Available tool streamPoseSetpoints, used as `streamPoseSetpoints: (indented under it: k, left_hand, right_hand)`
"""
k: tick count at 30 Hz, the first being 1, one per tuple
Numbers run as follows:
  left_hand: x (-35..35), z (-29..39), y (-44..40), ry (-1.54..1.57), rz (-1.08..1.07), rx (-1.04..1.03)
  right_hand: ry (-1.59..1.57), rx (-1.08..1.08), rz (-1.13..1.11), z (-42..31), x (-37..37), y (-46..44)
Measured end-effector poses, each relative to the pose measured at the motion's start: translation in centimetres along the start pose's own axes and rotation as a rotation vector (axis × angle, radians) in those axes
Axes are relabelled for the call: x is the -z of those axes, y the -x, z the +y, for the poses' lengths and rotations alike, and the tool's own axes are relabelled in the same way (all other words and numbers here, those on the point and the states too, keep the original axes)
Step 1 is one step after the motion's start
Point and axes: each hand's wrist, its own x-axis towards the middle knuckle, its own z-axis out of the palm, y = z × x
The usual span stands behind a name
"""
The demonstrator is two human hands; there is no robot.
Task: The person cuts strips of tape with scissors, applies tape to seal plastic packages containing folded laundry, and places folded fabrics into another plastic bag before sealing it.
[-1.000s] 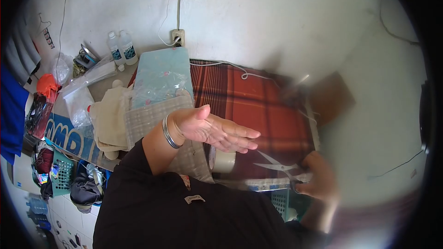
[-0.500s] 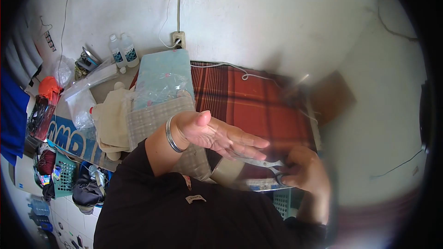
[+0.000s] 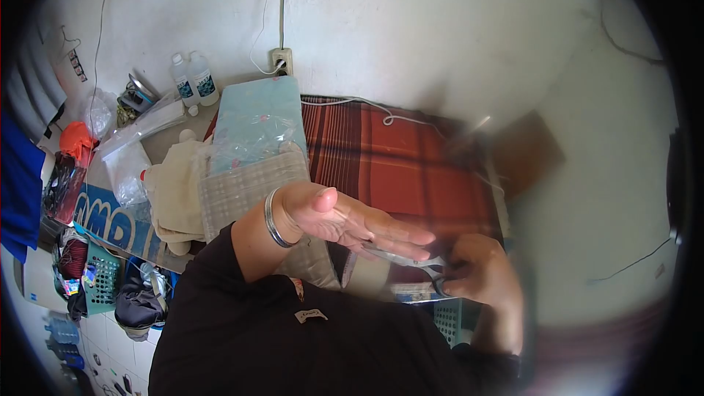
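Observation:
My left hand [image 3: 345, 221], with metal bangles [image 3: 272, 218] at the wrist, is stretched out flat over the work surface. Its thumb stands up and its fingers point right. Scissors [image 3: 440, 286] are gripped in my right hand [image 3: 478, 270], whose fingers curl round the dark handles. The blades point left and run beneath my left fingers, which partly hide them; I cannot tell whether they touch. Behind the hands lies a red plaid cloth [image 3: 400, 183].
Left of the cloth are a folded light-blue piece [image 3: 260, 114], a pale checked fabric [image 3: 253, 187] in clear plastic, and cream pieces [image 3: 174, 191]. Two bottles [image 3: 202, 82] stand by the wall. A green basket [image 3: 103, 279] sits at lower left. A power socket [image 3: 281, 60] holds a plug.
My left hand has shifted slightly right and its fingertips now cover more of the blades. The scissors have moved a little left in my right hand's grip.

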Motion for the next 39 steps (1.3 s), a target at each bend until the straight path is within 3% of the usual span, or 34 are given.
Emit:
streamPoseSetpoints:
  k: [10,14,28,31,39]
  left_hand:
    - [0.4,0.7,1.0,-0.056,0.062,-0.017]
    - [0.3,1.2,1.6,-0.039,0.093,-0.058]
    - [-0.3,1.5,-1.6,-0.068,-0.082,-0.078]
    - [-0.3,1.5,-1.6,-0.086,-0.085,-0.093]
    - [-0.1,1.1,-2.0,-0.097,-0.071,-0.100]
  right_hand:
    - [0.047,0.015,0.025,0.4,1.0,1.8]
    - [0.015,-0.250,-0.012,1.1,1.3,3.4]
    - [0.006,0.076,0.030,0.1,-0.1,0.0]
    - [-0.009,0.001,0.020,0.3,-0.1,0.3]
    - [0.005,0.044,0.040,0.0,-0.3,-0.2]
